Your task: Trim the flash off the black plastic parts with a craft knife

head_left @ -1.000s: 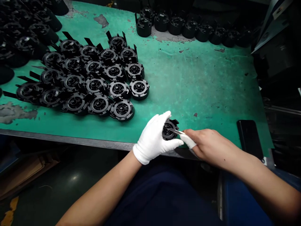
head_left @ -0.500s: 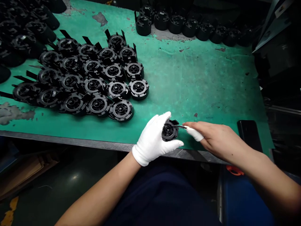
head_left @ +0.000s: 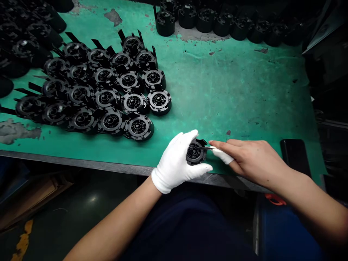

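My left hand (head_left: 176, 159), in a white glove, curves around the side of a round black plastic housing (head_left: 194, 152) at the bench's front edge. Rings and small bosses show on the housing's upturned face; the glove covers its left side. From the right, my right hand (head_left: 244, 156), bare but for a white cover on the thumb, pinches slim tweezers (head_left: 208, 148). Their dark tip reaches over the face of the housing; whether it grips anything is too small to see.
Rows of similar black housings (head_left: 111, 120) stand on the green bench top (head_left: 231, 83) at left. More black cylinders (head_left: 165, 24) line the back. A dark flat phone-like object (head_left: 295, 156) lies right of my right hand. A blue bin (head_left: 285, 232) stands below the edge.
The tweezers' tip has shifted slightly left and down, further over the housing's face. My left hand stays around the housing. The view has turned a little.
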A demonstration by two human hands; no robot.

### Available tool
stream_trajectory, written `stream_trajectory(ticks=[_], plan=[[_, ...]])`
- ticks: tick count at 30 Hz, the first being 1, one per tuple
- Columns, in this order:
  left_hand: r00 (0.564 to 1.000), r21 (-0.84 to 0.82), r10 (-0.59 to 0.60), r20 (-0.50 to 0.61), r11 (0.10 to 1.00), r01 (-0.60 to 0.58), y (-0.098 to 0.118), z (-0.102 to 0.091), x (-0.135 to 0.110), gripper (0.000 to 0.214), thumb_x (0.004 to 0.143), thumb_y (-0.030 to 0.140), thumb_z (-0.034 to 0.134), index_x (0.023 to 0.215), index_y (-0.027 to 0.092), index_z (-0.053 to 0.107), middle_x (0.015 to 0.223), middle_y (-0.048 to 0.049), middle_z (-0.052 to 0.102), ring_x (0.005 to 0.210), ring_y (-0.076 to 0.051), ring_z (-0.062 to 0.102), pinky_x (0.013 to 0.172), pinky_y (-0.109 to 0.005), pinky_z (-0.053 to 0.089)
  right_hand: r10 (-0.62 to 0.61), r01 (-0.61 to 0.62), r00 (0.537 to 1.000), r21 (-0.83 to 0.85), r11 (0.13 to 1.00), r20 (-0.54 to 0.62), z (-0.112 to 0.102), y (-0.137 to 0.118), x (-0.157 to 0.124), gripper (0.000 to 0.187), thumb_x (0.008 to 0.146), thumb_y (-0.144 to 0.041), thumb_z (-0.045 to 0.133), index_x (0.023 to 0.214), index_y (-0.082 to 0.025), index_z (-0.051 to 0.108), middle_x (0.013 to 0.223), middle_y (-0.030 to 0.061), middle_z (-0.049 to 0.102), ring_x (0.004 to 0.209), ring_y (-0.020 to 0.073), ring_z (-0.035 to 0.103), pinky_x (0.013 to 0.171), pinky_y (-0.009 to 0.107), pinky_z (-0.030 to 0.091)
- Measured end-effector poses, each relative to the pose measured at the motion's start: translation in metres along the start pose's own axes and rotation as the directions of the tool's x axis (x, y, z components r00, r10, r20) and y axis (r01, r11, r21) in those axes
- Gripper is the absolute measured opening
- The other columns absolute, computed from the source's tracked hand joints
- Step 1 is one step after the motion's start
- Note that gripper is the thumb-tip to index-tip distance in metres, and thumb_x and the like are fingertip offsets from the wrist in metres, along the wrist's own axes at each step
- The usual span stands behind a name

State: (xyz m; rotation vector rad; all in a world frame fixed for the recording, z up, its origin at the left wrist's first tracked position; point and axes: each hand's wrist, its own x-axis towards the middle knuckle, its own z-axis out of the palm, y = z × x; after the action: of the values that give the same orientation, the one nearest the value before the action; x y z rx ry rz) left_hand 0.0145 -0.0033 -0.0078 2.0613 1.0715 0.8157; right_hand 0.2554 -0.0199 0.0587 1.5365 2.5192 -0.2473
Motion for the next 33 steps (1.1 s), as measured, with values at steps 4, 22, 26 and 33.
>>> stream_trajectory(ticks=[4,22,26,33], plan=[[1.0,-0.003,-0.009,0.002,1.0,0.009,0.0,0.0,0.0,0.095,0.073,0.065,0.078,0.146,0.019,0.039,0.14,-0.0171,0.058,0.134,-0.034,0.054,0.115,-0.054,0.043,-0.001,0.002,1.0,-0.028,1.0,0.004,-0.001,-0.002,0.001,0.048,0.096,-0.028,0.048,0.143,-0.036,0.058,0.111,0.0014,0.078,0.079,0.0236,0.074,0.051,0.029,0.04],[0.999,0.0,0.021,-0.03,1.0,-0.021,-0.003,0.004,-0.001,0.09,0.075,0.063,0.077,0.145,0.017,0.042,0.14,-0.0167,0.059,0.135,-0.033,0.054,0.118,-0.051,0.041,0.093,-0.11,0.993,0.275,0.955,0.076,0.009,-0.025,-0.027,0.051,0.092,-0.017,0.044,0.14,-0.026,0.058,0.128,0.0035,0.073,0.1,0.027,0.075,0.078,0.04,0.06],[0.999,-0.003,0.018,-0.029,1.0,-0.019,-0.003,0.005,-0.002,0.091,0.075,0.063,0.078,0.145,0.017,0.042,0.14,-0.0166,0.059,0.134,-0.033,0.055,0.118,-0.051,0.041,0.19,-0.197,0.98,0.235,0.952,0.055,0.016,-0.039,-0.029,0.051,0.093,-0.018,0.043,0.142,-0.024,0.057,0.125,0.0073,0.074,0.098,0.0307,0.075,0.074,0.042,0.061],[0.998,-0.004,-0.029,-0.063,1.0,0.029,0.0,0.007,-0.001,0.09,0.073,0.061,0.08,0.143,0.017,0.046,0.141,-0.0156,0.059,0.133,-0.032,0.056,0.117,-0.049,0.043,0.102,-0.163,0.979,0.38,0.91,0.175,0.019,-0.044,-0.031,0.057,0.088,-0.012,0.045,0.142,-0.023,0.057,0.121,0.0082,0.075,0.101,0.0307,0.074,0.082,0.041,0.059]])
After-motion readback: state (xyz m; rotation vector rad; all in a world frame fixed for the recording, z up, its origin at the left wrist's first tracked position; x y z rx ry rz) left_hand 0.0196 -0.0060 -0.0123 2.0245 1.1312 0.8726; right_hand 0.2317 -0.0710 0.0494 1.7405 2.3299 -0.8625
